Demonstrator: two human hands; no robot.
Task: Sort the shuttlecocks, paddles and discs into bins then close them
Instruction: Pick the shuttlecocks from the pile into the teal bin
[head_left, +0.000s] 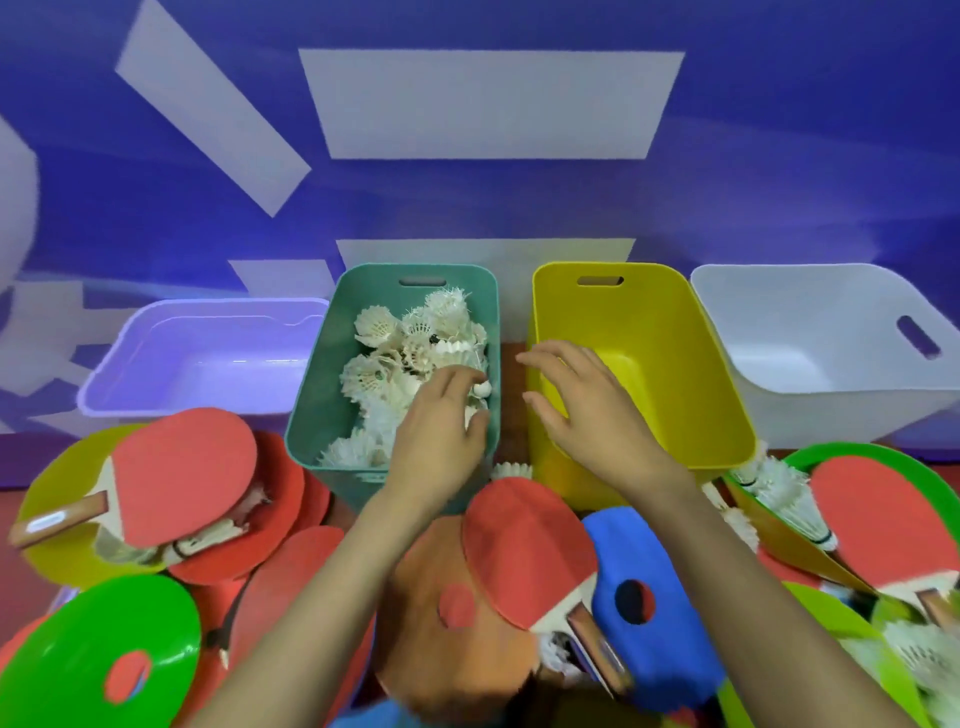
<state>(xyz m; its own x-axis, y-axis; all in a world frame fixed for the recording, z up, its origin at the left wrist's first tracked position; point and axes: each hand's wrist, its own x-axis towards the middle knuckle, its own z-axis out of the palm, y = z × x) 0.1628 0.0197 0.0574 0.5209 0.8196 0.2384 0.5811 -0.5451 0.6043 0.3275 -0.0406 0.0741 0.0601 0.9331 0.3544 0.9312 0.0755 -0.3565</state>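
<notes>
Far edge of the tabletop: lavender bin (208, 332), then teal bin (311, 395) holding a heap of shuttlecocks (410, 338). Left hand (441, 421) is over the teal bin's near right corner, fingers curled round a held shuttlecock (483, 388), its cork showing at the fingertips. Looks like the drop step, so release low and inside the rim, not over the gap where a stray shuttlecock (511, 470) already lies. Right hand (582, 410) hovers over the left rim of the yellow bin (717, 395), fingers spread, holding nothing. It's free for the next pick. White bin (831, 395) is at the far right. Paddles (182, 473) and discs (93, 644) are piled along the near edge. Loose shuttlecocks (779, 493) lie near the right edge. Lift those by the cork, since the feathers crush.
</notes>
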